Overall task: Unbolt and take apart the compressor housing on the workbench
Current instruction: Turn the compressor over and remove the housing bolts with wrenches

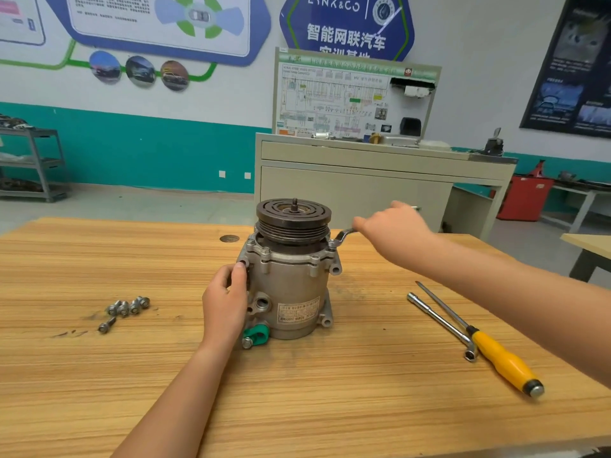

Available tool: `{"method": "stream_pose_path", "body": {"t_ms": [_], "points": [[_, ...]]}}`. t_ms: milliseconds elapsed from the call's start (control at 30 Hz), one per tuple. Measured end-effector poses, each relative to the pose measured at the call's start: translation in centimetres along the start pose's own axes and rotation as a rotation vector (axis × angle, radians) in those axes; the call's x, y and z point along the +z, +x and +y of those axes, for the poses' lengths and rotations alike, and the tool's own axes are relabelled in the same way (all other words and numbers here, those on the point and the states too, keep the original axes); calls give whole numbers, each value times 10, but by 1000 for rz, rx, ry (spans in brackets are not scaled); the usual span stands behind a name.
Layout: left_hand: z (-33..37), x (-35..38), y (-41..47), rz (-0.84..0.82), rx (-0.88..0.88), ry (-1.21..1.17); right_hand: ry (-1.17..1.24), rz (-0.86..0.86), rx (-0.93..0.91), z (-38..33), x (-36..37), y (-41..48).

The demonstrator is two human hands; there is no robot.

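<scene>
A grey metal compressor (291, 292) stands upright in the middle of the wooden workbench (297, 391), its dark grooved pulley (293, 214) on top. My left hand (226, 302) grips the housing's left side, thumb near the upper flange. My right hand (393, 226) is closed around a silver wrench (344, 236); the wrench's ring end sits on a flange bolt at the housing's upper right. Several bolts are visible around the flange (291, 256).
Several loose bolts (127, 307) lie on the bench to the left, one apart (106, 325). A silver L-shaped socket wrench (439, 325) and a yellow-handled screwdriver (496, 352) lie to the right. A cream cabinet with a wiring panel (357, 180) stands behind the bench.
</scene>
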State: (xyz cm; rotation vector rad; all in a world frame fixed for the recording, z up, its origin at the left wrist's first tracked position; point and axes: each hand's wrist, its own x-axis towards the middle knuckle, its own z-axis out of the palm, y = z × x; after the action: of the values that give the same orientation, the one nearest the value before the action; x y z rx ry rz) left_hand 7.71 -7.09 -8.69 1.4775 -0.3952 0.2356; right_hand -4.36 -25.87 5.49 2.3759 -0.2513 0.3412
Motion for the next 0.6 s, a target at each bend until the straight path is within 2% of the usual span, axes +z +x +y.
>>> {"method": "stream_pose_path", "body": {"t_ms": [233,367,400,467,600], "points": [[-1,0,2,-1,0,-10,296,180,71,-22,30,35],[-1,0,2,-3,-10,-7,735,348,307,-13,19,-3],[-1,0,2,-4,-8,-5,782,356,328,-12,14,-14],[0,1,1,-1,-5,-5,696,249,304,-11,5,-37],[3,0,-1,8,-12,-2,377,-21,167,-24,-9,-62]]}}
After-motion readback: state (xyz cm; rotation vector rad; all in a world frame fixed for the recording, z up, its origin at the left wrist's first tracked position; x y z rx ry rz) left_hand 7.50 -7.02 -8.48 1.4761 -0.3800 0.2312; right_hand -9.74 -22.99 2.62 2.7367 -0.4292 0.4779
